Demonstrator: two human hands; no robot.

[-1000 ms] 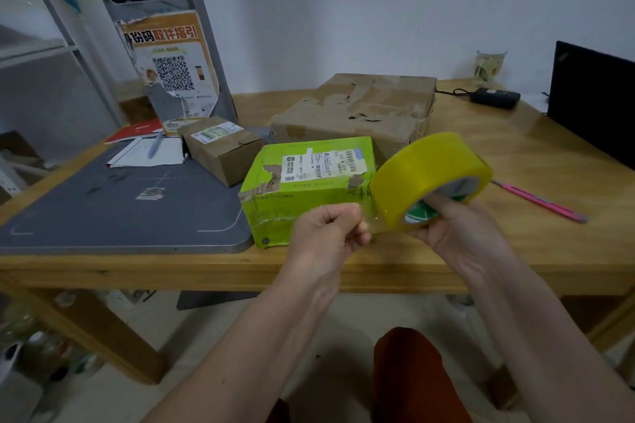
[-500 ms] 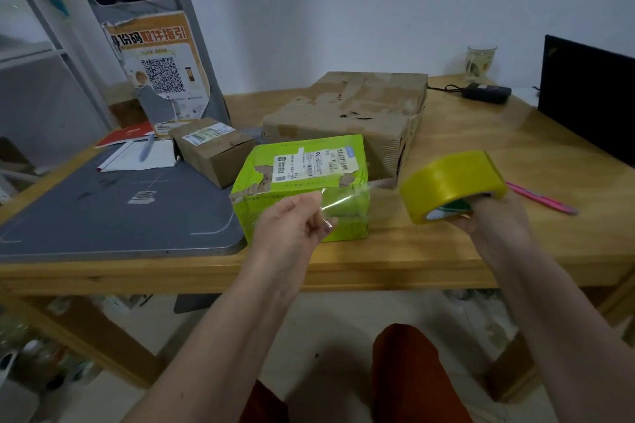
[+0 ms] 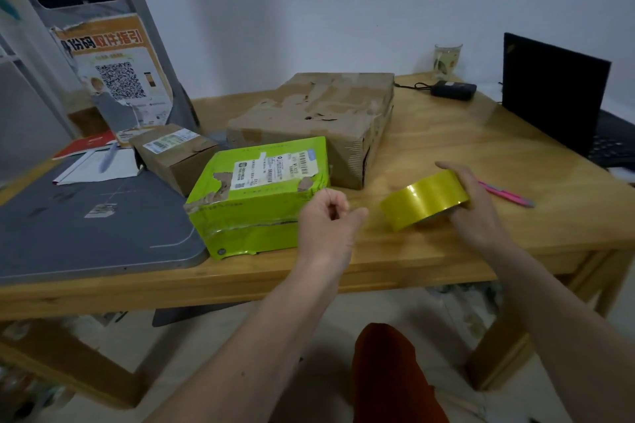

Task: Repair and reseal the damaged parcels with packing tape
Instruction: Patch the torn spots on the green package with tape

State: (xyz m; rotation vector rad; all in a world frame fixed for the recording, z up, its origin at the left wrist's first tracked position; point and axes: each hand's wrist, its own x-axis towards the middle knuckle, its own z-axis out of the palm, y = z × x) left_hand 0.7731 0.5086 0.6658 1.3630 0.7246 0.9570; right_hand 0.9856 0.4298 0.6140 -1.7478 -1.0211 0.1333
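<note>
A green parcel (image 3: 261,189) with a torn top edge and a white shipping label lies near the table's front edge. My left hand (image 3: 326,220) is at its right front corner, fingers curled, pinching the end of a clear strip of tape that is hard to see. The strip runs right to a yellow tape roll (image 3: 422,199), which my right hand (image 3: 474,206) grips low over the wooden table (image 3: 446,148). Behind the green parcel lies a large battered brown box (image 3: 319,113). A small brown box (image 3: 175,154) sits to the left.
A grey mat (image 3: 86,227) covers the table's left part, with papers and a pen at its back. A pink pen (image 3: 508,196) lies right of the roll. A black laptop (image 3: 553,93), a charger (image 3: 452,90) and a glass (image 3: 446,60) stand at the back right.
My hands have drawn apart and dropped toward the table. The right hand lowered the roll to the right, and the left hand carried the tape end to the green parcel's right front corner.
</note>
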